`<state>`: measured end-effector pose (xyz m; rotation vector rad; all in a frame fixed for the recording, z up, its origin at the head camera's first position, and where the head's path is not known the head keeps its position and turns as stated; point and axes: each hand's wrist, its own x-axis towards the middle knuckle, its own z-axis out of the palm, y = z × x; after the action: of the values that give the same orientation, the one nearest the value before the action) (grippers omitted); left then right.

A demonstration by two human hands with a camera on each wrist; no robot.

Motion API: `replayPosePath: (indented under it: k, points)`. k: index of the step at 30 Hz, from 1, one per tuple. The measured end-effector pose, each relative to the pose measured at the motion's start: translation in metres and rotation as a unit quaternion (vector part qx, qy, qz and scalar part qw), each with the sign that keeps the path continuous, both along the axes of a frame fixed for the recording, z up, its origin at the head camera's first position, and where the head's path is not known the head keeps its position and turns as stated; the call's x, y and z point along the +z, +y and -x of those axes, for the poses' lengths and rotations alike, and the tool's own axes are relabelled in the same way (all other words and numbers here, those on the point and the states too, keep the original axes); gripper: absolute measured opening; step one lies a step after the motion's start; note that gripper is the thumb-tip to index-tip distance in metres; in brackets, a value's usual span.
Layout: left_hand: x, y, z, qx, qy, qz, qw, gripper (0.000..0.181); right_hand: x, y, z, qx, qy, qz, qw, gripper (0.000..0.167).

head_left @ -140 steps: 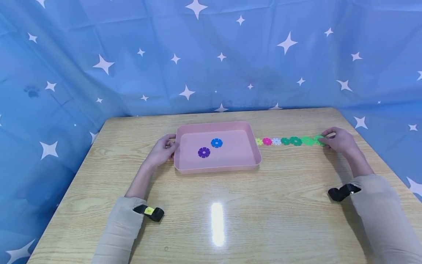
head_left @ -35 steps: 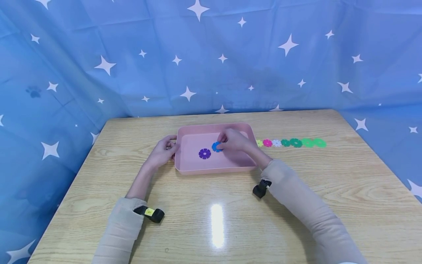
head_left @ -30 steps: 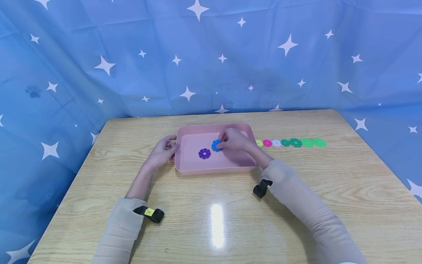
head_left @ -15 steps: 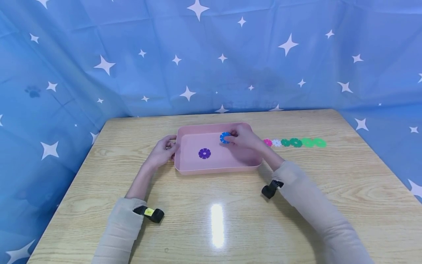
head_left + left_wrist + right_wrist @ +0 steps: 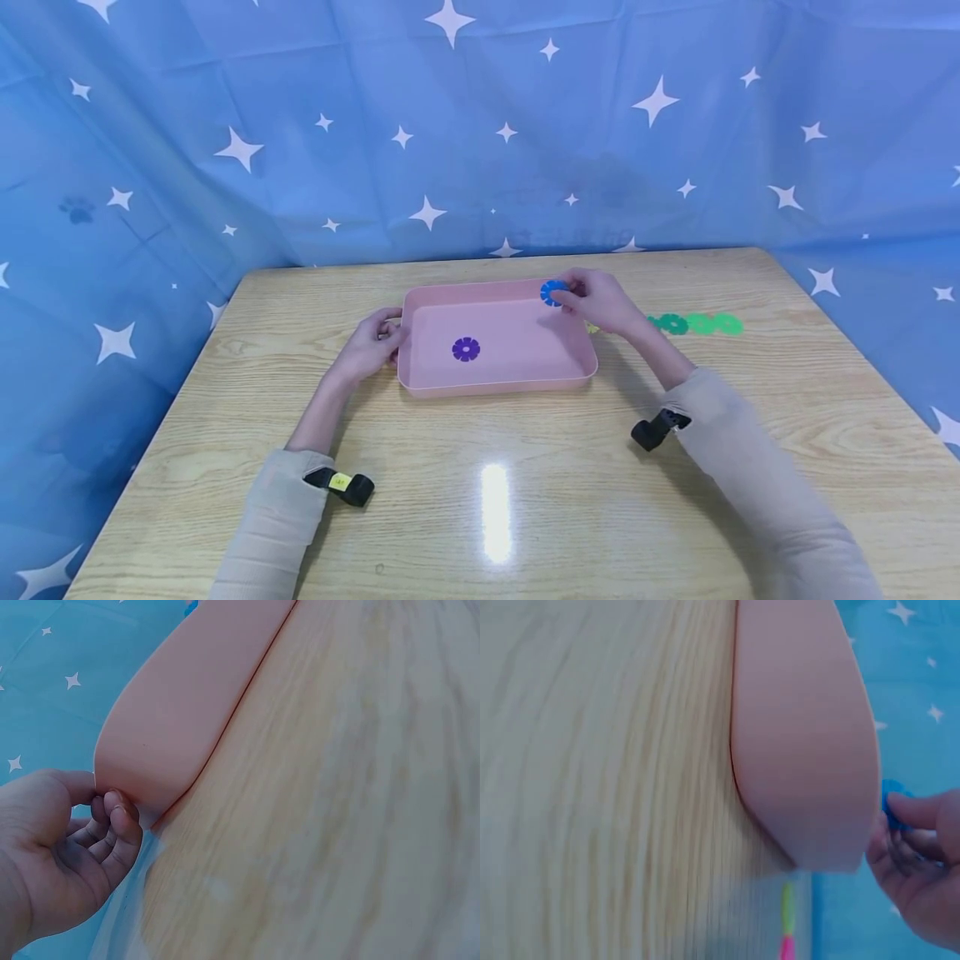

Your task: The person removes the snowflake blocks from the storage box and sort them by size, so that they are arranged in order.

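A pink tray (image 5: 495,386) stands on the wooden table. My left hand (image 5: 365,343) pinches its left wall; in the left wrist view the thumb of that hand (image 5: 64,851) lies over the rim and the other fingers are curled against the outside. Between thumb and fingers, my right hand (image 5: 602,302) holds a blue flower-shaped disc (image 5: 553,292) above the tray's far right corner. The same blue disc (image 5: 894,802) shows beyond the rim in the right wrist view. One purple flower-shaped disc (image 5: 466,349) lies flat inside the tray.
Right of the tray lies a row of flower discs, partly hidden by my right hand: a yellow disc (image 5: 592,327), a dark green disc (image 5: 673,324) and a light green disc (image 5: 727,324) show. A blue star-patterned cloth (image 5: 420,125) hangs behind the table.
My right hand went from the right end of the disc row into the tray, took the blue disc, and lifted it up and to the right. My left hand has stayed on the tray.
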<state>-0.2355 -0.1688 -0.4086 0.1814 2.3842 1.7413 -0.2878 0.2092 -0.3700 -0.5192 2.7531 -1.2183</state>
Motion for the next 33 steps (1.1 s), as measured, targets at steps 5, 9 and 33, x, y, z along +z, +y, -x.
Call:
replayPosePath:
  k: [5,9,33]
  points:
    - [0.000,0.000,0.001,-0.001,-0.004,-0.002,1.0000,0.051,0.001,0.026,-0.005,-0.025,0.024,0.018,0.9992,0.024]
    - [-0.002,-0.001,0.002,-0.004,-0.004,-0.001,1.0000,0.052,0.002,0.047,-0.010,-0.048,0.038,0.029,0.9977,0.028]
    - [0.000,0.000,-0.001,-0.006,0.006,-0.003,1.0000,0.051,-0.004,0.177,-0.030,-0.169,0.034,0.008,0.9850,0.051]
